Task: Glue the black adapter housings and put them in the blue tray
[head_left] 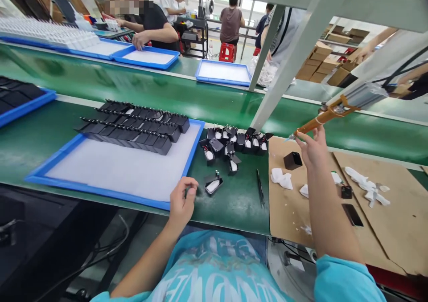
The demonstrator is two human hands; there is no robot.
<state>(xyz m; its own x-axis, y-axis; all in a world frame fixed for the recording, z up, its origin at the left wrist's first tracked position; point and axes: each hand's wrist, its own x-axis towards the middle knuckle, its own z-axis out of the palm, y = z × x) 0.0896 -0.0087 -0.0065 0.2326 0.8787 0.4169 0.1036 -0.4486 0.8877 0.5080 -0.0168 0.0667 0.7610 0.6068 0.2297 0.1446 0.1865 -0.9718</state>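
My right hand (313, 149) is raised over the cardboard, its fingers closed around the nozzle end of an amber dispensing syringe (321, 120) that slants down to the left. Below its tip stands a small black box (293, 160). My left hand (183, 199) rests at the tray's right front corner with its fingers curled in and nothing visible in them. Just right of it lies an open black case (213, 184) with a white insert. Behind that, several more open black cases (233, 163) with white inserts stand clustered on the green bench.
A blue-rimmed tray (110, 190) holds rows of black cases (133, 126). A black pen (260, 188), crumpled white tissue (281, 178) and a phone (352, 214) lie on the right. A metal post (287, 57) rises behind the bench. A co-worker's hand (142, 39) touches a far tray.
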